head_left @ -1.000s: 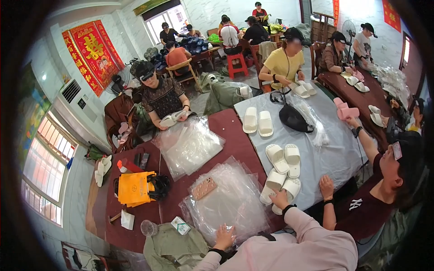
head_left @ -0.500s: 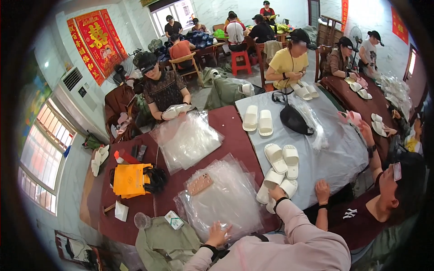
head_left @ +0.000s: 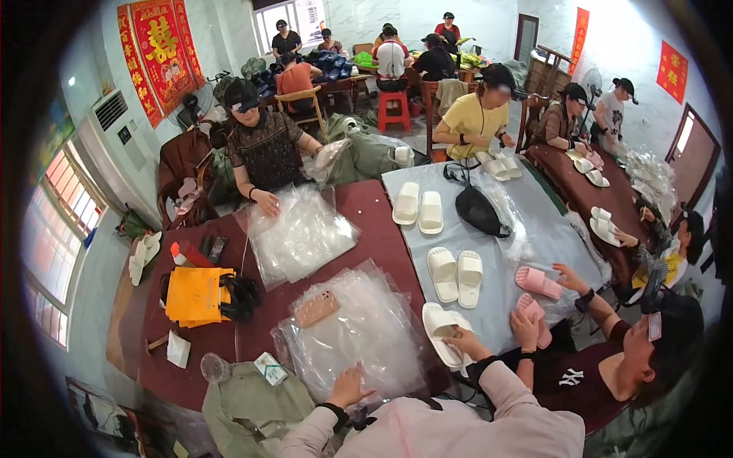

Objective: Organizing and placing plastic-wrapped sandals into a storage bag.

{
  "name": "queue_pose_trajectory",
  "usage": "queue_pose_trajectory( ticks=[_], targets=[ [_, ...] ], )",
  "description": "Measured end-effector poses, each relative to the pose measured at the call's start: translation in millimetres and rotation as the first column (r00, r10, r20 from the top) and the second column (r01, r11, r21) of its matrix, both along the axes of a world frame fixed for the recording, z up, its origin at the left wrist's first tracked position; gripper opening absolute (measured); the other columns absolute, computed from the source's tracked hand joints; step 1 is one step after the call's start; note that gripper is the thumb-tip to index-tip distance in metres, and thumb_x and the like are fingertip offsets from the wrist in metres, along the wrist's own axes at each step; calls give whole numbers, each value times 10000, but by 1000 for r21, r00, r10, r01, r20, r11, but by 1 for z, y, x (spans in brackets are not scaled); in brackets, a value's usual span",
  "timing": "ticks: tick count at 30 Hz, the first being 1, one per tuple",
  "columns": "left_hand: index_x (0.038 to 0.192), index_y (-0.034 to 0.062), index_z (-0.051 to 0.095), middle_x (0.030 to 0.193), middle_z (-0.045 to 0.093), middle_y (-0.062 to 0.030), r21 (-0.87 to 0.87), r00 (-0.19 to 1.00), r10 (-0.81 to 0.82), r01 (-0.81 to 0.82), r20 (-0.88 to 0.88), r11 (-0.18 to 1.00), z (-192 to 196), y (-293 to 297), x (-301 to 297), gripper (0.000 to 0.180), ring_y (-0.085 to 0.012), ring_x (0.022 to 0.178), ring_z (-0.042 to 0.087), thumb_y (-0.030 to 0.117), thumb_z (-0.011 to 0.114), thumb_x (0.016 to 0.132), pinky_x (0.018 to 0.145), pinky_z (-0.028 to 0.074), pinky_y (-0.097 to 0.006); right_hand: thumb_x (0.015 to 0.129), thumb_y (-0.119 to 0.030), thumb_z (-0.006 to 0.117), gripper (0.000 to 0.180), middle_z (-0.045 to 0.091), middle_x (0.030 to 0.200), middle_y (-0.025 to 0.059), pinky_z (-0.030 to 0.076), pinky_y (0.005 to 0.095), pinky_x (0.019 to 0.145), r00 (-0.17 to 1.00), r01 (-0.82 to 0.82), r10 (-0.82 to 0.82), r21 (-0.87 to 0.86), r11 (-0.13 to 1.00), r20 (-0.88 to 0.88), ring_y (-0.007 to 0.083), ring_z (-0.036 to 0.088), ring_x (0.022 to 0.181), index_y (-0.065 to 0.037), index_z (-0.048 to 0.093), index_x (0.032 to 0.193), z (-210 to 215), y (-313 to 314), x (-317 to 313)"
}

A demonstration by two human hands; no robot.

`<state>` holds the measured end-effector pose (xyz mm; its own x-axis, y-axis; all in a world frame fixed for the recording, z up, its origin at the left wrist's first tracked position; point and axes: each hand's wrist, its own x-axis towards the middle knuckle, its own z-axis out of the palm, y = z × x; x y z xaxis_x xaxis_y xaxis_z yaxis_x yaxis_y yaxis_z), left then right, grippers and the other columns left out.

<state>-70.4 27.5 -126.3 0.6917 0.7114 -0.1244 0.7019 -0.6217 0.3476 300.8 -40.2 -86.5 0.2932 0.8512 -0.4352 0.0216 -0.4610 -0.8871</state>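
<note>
My right hand (head_left: 466,345) is closed on the near pair of white slide slippers (head_left: 438,320), which overlap at the edge of the grey cloth. My fingers cover part of them. Just beyond, another pair of white slippers (head_left: 456,276) lies side by side. At the near edge of a stack of clear plastic bags (head_left: 359,343), my left hand (head_left: 351,387) has its fingers apart and holds nothing. A phone in a pinkish patterned case (head_left: 316,308) rests on that stack.
To the right, a co-worker's hands touch pink slippers (head_left: 538,282). Across the table, another person reaches over more clear bags (head_left: 298,237). Orange bags (head_left: 200,296), a hammer (head_left: 158,343) and a green garment (head_left: 256,397) lie left. A black pouch (head_left: 479,210) lies farther off.
The farther white pair now lies straight, apart from the near pair, which my right hand still grips. The co-worker's pink slippers have come down onto the cloth. The view has shifted slightly.
</note>
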Motion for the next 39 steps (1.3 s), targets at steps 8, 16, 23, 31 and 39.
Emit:
queue_pose_trajectory(
  ticks=[8, 16, 23, 31, 39],
  targets=[
    [1328, 0, 328, 954, 545, -167, 59, 979, -143, 136, 148, 989, 0, 21, 36, 620, -307, 844, 542, 45, 513, 738, 749, 436, -400, 814, -163, 633, 377, 608, 978, 16, 422, 232, 767, 958, -154, 179, 123, 980, -223, 84, 527, 879, -3, 554, 1147, 46, -2, -8],
    [1296, 132, 428, 1008, 565, -164, 154, 950, -300, 310, -85, 938, -42, 45, 51, 492, -345, 907, 563, 177, 521, 814, 801, 442, -413, 873, -183, 570, 454, 543, 1188, 55, 349, 230, 901, 701, -626, 665, 225, 746, -256, 104, 455, 1048, 2, 459, 1272, 87, -4, -51],
    [1363, 97, 352, 1327, 441, -132, -820, 949, 93, 209, 302, 532, -15, 73, 53, 493, -247, 1257, 364, 298, 412, 917, 1036, 276, -338, 860, -179, 579, 422, 564, 1112, 14, 356, 228, 871, 515, -821, 792, 75, 565, -328, 92, 466, 989, -12, 499, 1239, 69, -8, -62],
    [1386, 174, 325, 1405, 328, -159, -370, 912, -399, 404, 94, 837, 26, 79, 61, 471, -309, 1333, 228, 318, 370, 940, 1086, 202, -356, 798, -371, 655, 590, 578, 1100, 63, 431, 252, 763, 543, -837, 837, -122, 533, -69, 128, 525, 916, -49, 492, 1264, 86, -3, -80],
    [1401, 93, 273, 1447, 271, -105, -704, 888, -153, 439, 433, 558, 57, 105, 75, 533, -229, 1324, 257, 383, 333, 957, 1087, 184, -322, 755, -316, 670, 499, 624, 749, 56, 458, 283, 626, 561, -824, 808, 29, 566, 177, 125, 560, 661, -88, 562, 1186, 120, 6, -80]
  ],
)
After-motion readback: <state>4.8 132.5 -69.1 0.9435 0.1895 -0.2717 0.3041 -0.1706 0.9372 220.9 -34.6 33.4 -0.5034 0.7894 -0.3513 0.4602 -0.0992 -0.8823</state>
